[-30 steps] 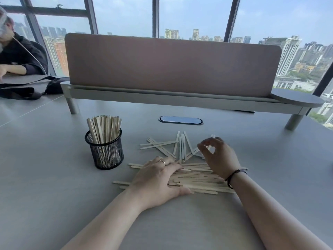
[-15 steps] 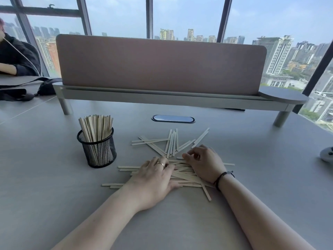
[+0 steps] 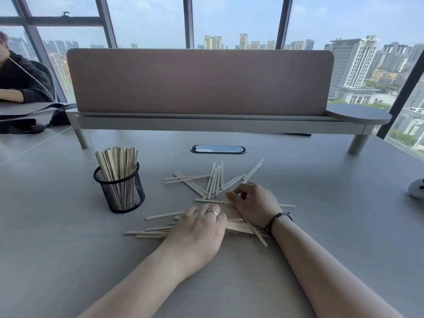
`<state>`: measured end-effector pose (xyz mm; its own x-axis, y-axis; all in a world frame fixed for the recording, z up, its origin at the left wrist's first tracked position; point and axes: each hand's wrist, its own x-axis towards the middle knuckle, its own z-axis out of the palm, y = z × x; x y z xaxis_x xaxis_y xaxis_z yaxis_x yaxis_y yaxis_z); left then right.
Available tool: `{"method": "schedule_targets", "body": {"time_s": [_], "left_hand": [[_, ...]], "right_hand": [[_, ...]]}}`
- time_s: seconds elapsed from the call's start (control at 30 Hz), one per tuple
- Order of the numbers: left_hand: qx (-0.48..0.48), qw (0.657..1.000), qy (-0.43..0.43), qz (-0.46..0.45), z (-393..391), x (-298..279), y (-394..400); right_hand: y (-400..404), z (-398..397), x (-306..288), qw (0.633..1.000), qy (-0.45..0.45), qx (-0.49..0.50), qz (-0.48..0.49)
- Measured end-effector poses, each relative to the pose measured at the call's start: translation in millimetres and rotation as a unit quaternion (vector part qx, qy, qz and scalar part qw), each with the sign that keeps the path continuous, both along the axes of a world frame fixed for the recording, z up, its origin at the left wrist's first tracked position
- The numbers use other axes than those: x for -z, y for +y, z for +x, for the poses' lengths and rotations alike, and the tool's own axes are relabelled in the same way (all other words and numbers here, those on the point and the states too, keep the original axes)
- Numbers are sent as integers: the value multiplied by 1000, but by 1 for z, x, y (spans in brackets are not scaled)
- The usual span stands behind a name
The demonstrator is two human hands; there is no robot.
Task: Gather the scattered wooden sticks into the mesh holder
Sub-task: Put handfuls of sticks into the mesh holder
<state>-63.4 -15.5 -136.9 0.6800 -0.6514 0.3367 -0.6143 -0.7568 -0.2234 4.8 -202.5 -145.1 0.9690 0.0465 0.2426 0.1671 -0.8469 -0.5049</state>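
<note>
Two hands rest on a pile of wooden sticks near the middle of the bench. The left hand [image 3: 198, 228] lies palm down, fingers spread flat, pressing on the near heap of sticks [image 3: 238, 226]; it grips nothing. A ring [image 3: 213, 212] sits on one of its fingers. The right hand [image 3: 254, 204] is just beside it, fingers curled, their tips pinching at sticks under them; whether it has one fully gripped I cannot tell. A dark band [image 3: 276, 220] circles its wrist. Sticks in the near heap mostly run left to right, parallel to the bench's near edge, with one angled toward the near right. Beyond the hands a looser fan of sticks [image 3: 213, 180] lies toward the far edge, several pointing away, a few crosswise. Left of the pile, apart from it, stands the black mesh holder [image 3: 120, 191], upright, packed with sticks standing on end, tops leaning slightly left. Farther back a cable slot [image 3: 218, 149] sits in the bench [image 3: 68, 226], before a raised divider [image 3: 199, 81].
</note>
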Motion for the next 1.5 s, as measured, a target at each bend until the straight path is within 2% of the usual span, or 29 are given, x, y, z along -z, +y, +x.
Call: {"method": "schedule_targets", "body": {"time_s": [0.3, 0.47, 0.67, 0.73, 0.97, 1.13, 1.2, 1.27, 1.37, 1.43, 1.5], "left_hand": [[-80, 997, -16, -1, -3, -3, -16], [-115, 993, -1, 0, 0, -7, -3], [-142, 985, 62, -73, 8, -22, 25], [-129, 984, 57, -109, 10, -22, 36], [-65, 956, 30, -284, 8, -35, 59], [-54, 964, 19, -259, 8, -33, 65], [-42, 960, 20, -278, 11, -30, 67], [-19, 941, 17, -338, 13, -32, 69], [3, 887, -8, -463, 8, -48, 66], [6, 825, -4, -565, 1, -61, 62], [24, 725, 54, -686, -1, -70, 60]], "right_hand": [[2, -3, -5, 1000, 8, 1, 12], [-1, 0, -7, 993, 29, 18, 112], [-4, 0, -9, 978, 29, 36, 205], [-5, 1, -9, 974, 30, 42, 222], [-3, -2, -6, 986, 25, 30, 161], [-1, -8, -11, 992, 28, 18, 120], [0, -9, -11, 993, 23, 16, 112], [1, -10, -11, 994, 14, 16, 110], [3, -12, -11, 996, 5, 5, 92], [5, -13, -12, 997, 3, -1, 78], [5, -13, -12, 998, 3, -2, 70]]}}
